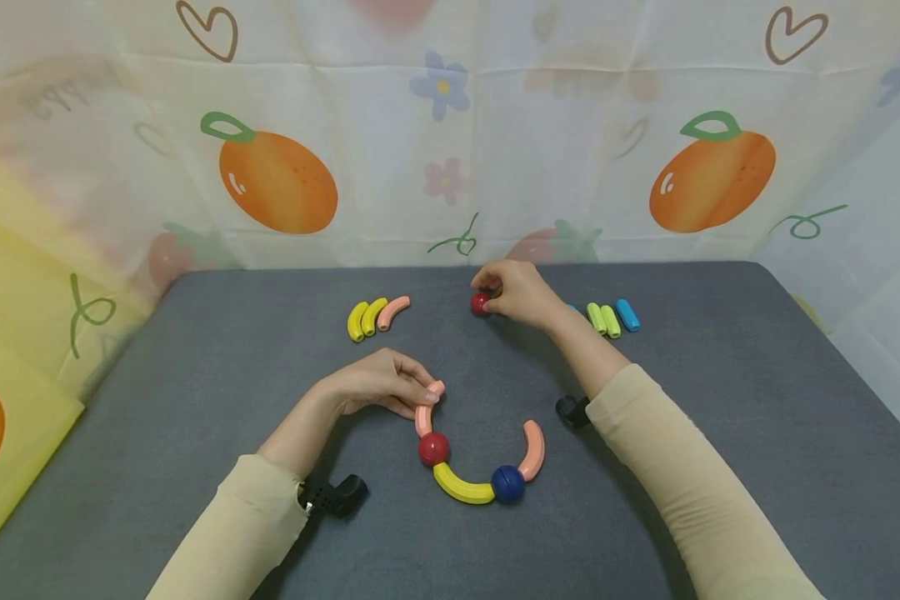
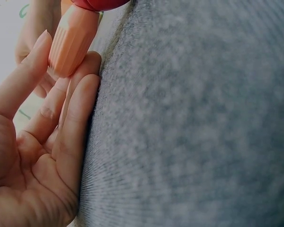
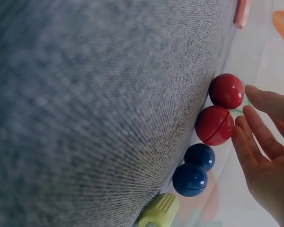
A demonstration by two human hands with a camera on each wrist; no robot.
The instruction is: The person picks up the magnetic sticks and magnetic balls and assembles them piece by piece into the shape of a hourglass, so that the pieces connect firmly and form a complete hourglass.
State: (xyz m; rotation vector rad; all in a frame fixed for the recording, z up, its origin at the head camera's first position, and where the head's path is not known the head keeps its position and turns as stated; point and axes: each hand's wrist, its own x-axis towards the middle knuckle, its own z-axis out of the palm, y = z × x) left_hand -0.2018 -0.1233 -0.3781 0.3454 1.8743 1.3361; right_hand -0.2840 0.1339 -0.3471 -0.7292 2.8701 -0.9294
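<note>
My left hand [image 1: 386, 383] pinches a curved salmon-pink magnetic stick [image 1: 423, 419] between thumb and fingers. In the left wrist view its ribbed end [image 2: 75, 40] lies by the thumb and fingertips. The stick joins a red ball [image 1: 434, 449], then a curved yellow stick [image 1: 462, 485], a dark blue ball [image 1: 507, 483] and another curved pink stick [image 1: 532, 451], forming an arc that gapes at the top right. At the table's back, my right hand [image 1: 521, 292] has its fingers spread around a loose red ball [image 1: 480, 303]. The right wrist view shows two red balls [image 3: 214, 125] beside its fingertips.
Two yellow curved sticks [image 1: 357, 322] and a pink one [image 1: 393, 313] lie at the back left. Light green sticks [image 1: 611, 322] and a blue stick [image 1: 627, 315] lie behind the right forearm. Two blue balls [image 3: 190, 179] sit beside the red ones. A printed curtain [image 1: 390, 108] hangs behind.
</note>
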